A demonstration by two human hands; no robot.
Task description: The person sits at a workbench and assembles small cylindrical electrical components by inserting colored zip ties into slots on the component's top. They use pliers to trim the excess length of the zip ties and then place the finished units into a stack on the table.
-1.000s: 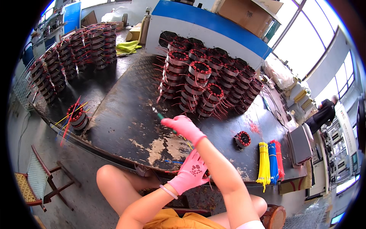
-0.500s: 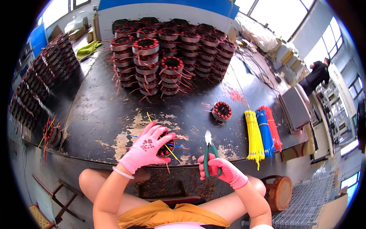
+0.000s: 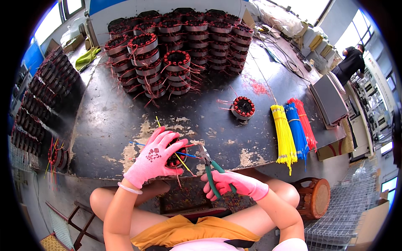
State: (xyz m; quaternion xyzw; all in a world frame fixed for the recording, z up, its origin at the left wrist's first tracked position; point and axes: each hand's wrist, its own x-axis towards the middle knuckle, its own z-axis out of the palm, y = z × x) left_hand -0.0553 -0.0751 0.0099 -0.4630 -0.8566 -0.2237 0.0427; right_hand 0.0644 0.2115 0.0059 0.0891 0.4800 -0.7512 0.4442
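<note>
My left hand (image 3: 153,158), in a pink glove, is closed over a motor stator (image 3: 177,160) at the table's near edge and hides much of it. Blue, yellow and red wires stick out from the stator on several sides. In my right hand (image 3: 237,184), also gloved in pink, are cutting pliers (image 3: 206,160) with green handles. Their metal jaws lie just right of the stator, at the ends of the blue wire (image 3: 191,156) and a red one. Whether the jaws touch a wire I cannot tell.
Stacked stators (image 3: 178,69) fill the back of the dark table (image 3: 104,121). A single stator (image 3: 243,108) sits right of centre. Bundles of yellow wires (image 3: 283,138), blue wires (image 3: 295,131) and red wires (image 3: 304,125) lie right. A wired stator (image 3: 58,158) stands far left. Someone (image 3: 351,62) stands back right.
My right hand has swung the pliers left, and their jaws now reach the wire ends beside the stator. My left hand still grips the stator. The whole view has shifted slightly.
</note>
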